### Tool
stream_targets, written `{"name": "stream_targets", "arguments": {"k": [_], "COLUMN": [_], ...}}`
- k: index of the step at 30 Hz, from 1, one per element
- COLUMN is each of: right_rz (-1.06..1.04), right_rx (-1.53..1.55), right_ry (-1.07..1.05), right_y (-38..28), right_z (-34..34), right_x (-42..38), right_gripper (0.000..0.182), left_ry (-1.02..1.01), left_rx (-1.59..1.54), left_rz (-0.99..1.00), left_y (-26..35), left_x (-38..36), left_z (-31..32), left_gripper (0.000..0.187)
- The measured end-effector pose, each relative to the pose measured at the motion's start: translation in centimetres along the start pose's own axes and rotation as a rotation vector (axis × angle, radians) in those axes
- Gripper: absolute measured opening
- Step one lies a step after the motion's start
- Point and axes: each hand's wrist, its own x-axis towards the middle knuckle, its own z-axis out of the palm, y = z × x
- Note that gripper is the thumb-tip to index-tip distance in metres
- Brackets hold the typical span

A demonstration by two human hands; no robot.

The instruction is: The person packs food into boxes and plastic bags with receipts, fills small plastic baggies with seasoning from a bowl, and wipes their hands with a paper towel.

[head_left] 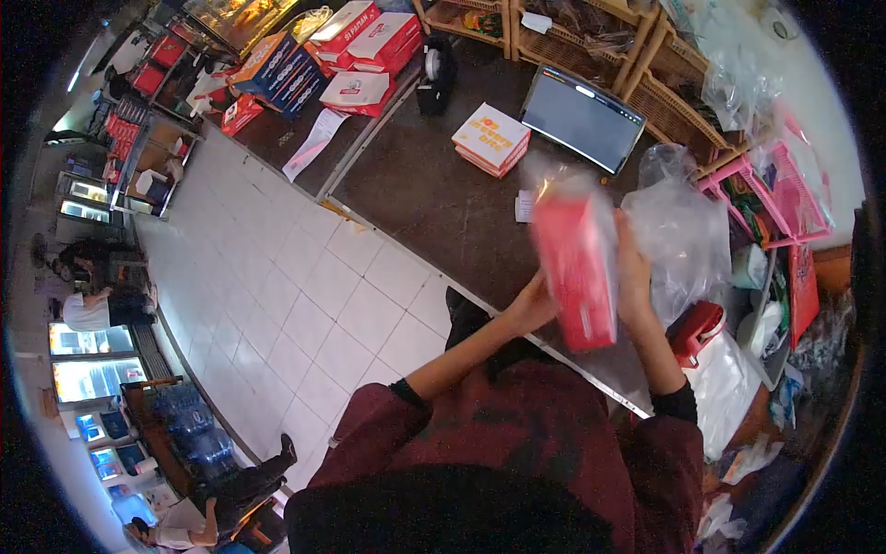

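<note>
Between my two hands is a red box [574, 263], smeared by motion, with clear plastic around its upper end. My left hand [533, 307] grips its left side, the fingertips partly hidden by the box. On the other side my right hand [633, 272] holds it along the right edge, its fingers partly covered by plastic. The box is held in front of my body, above the dark counter [415, 175]. A crumpled clear plastic bag [683, 240] lies just right of my right hand.
A stack of white-and-orange boxes [492, 138] sits near a tablet [583, 118]. Red boxes [355, 92] stand at the back left. Wicker shelves [678, 111] and a pink basket [766, 189] border the right. A red tool [699, 332] lies on white plastic bags [724, 388]. Other people are far left.
</note>
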Motion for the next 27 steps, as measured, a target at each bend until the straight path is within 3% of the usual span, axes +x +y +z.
{"name": "stream_targets", "arguments": {"k": [1,2,4,5,7,8,9,11,12,13,14,15,16,17,18,20,22,24,26,27], "right_rz": [0.111,0.174,0.17,0.112,-0.075,-0.202,-0.17,-0.256,-0.23,-0.154,-0.081,-0.062,0.175,0.407,0.539,0.538,0.532,0.295,0.303,0.289], "right_rx": [-0.047,-0.103,-0.239,-0.264,-0.295,-0.361,-0.374,-0.137,-0.136,-0.01,0.11,0.102,0.29,0.474,0.465,0.552,0.633,0.294,0.35,0.435], "right_ry": [0.078,0.107,0.013,-0.224,-0.429,-0.584,-0.588,-0.803,-0.804,-0.625,-0.446,-0.448,-0.325,-0.192,-0.152,-0.055,0.056,-0.107,-0.168,-0.238], "right_y": [1.4,2.3,2.6,1.0,1.1,1.7,1.5,0.9,1.5,2.6,3.7,4.2,4.2,4.4,4.2,3.7,3.4,3.9,4.1,4.3], "right_z": [1.2,1.8,2.3,0.7,2.6,3.9,3.8,3.5,4.1,5.6,6.9,8.2,9.4,10.3,10.5,10.0,9.6,8.3,7.1,6.1], "right_x": [-1.2,-2.0,-2.8,-2.2,-3.7,-4.6,-4.8,-5.5,-7.0,-9.4,-11.4,-12.7,-13.3,-14.0,-14.3,-13.0,-11.6,-11.2,-10.7,-10.4], "right_gripper": [0.031,0.033,0.036,0.043,0.045,0.044,0.044,0.051,0.051,0.053,0.054,0.054,0.053,0.052,0.05,0.053,0.057,0.063,0.064,0.065], "left_ry": [-0.106,0.275,0.562,0.453,0.79,0.88,0.866,0.517,0.535,0.527,0.62,0.705,0.652,0.648,0.636,0.503,0.437,0.341,0.267,0.232], "left_rx": [-0.038,0.064,-0.306,-0.775,-0.553,-0.376,-0.389,-0.238,-0.342,-0.351,-0.118,0.117,0.35,0.34,0.465,0.748,0.83,0.887,1.064,1.053], "left_rz": [0.11,-0.193,-0.394,-0.275,-0.327,-0.478,-0.509,-0.495,-0.536,-0.556,-0.559,-0.555,-0.52,-0.53,-0.55,-0.529,-0.577,-0.613,-0.808,-0.811], "left_y": [-1.4,0.9,3.5,4.3,4.7,4.5,3.6,2.1,3.4,2.8,1.8,1.0,1.5,1.2,0.6,1.1,1.7,1.8,2.5,2.3], "left_x": [0.0,0.3,-0.3,-0.2,0.4,1.0,1.9,2.6,4.6,4.7,4.5,4.4,3.9,3.2,2.1,0.3,1.2,2.5,3.6,4.4], "left_z": [-1.1,1.8,2.6,1.6,0.5,-0.7,-1.5,-2.3,0.0,-0.5,-1.4,-2.0,-1.4,-1.4,-1.8,-1.0,-0.6,0.0,0.5,0.7], "left_gripper": [0.066,0.067,0.071,0.072,0.073,0.071,0.071,0.07,0.068,0.068,0.068,0.069,0.062,0.062,0.057,0.061,0.063,0.065,0.067,0.067]}}
